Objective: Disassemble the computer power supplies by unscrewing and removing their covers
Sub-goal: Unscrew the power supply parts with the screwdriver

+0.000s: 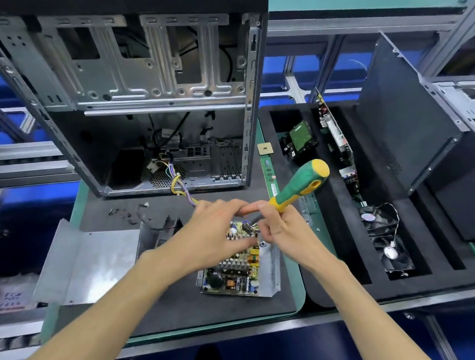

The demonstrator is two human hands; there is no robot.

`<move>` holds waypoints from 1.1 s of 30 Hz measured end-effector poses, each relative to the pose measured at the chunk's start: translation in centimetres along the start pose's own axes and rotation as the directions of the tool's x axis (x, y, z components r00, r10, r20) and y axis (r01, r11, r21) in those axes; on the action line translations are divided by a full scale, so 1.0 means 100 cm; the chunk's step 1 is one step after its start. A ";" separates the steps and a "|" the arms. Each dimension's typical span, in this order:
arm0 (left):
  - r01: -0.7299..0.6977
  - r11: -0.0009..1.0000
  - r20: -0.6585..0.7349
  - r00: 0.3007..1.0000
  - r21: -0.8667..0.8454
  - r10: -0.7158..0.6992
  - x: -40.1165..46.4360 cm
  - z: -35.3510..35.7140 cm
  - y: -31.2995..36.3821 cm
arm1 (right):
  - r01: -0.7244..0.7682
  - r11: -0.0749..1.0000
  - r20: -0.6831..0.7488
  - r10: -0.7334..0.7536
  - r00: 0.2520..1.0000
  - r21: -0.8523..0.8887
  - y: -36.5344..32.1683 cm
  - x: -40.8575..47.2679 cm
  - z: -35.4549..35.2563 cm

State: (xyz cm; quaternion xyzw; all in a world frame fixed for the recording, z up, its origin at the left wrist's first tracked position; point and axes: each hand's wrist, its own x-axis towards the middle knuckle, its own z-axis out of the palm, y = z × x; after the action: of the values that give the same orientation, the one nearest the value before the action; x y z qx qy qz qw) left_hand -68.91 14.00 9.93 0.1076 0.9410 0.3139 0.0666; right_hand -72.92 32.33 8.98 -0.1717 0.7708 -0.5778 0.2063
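The power supply (237,269) lies on the black mat (164,314) near the front of the counter (297,300), right below both hands. Its circuit board with all the little parts is showing, so the top is already off. A bent grey metal cover (88,260) lies on the mat just to the left, apart from it. The right hand (283,228) grips the green and yellow screwdriver (298,186) low on its handle, and the handle leans up and to the right. The tip points down at the far end of the board, but the fingers hide the very end of it. The left hand (213,232) reaches over the board with its fingers curled by the tip, as if pinching something small there; I cannot tell what it holds. I think the step now is taking out a screw that holds the board in its metal tray. The next move needs the tip to sit straight in the screw head while the handle turns, with the tray kept from sliding. The open computer case (124,89) stands behind. A black foam tray (317,291) to the right holds other parts.
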 end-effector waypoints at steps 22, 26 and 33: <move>-0.119 0.936 0.135 0.988 0.331 0.078 0.025 0.053 -0.028 | -0.131 0.936 -0.315 0.022 0.949 -0.327 0.019 -0.015 -0.020; -0.144 0.917 0.093 0.989 0.372 0.117 0.022 0.058 -0.033 | -0.139 0.902 -0.357 -0.018 0.934 -0.409 0.029 -0.016 -0.016; -0.153 0.916 0.052 0.988 0.370 0.144 0.021 0.062 -0.036 | -0.058 0.818 -0.323 -0.161 0.933 -0.573 0.028 -0.012 -0.009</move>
State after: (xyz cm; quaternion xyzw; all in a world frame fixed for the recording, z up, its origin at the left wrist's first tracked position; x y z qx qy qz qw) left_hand -70.30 15.21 2.72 0.1932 0.9716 0.1325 0.0321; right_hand -72.43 34.37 6.68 -0.1390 0.9278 -0.3459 -0.0144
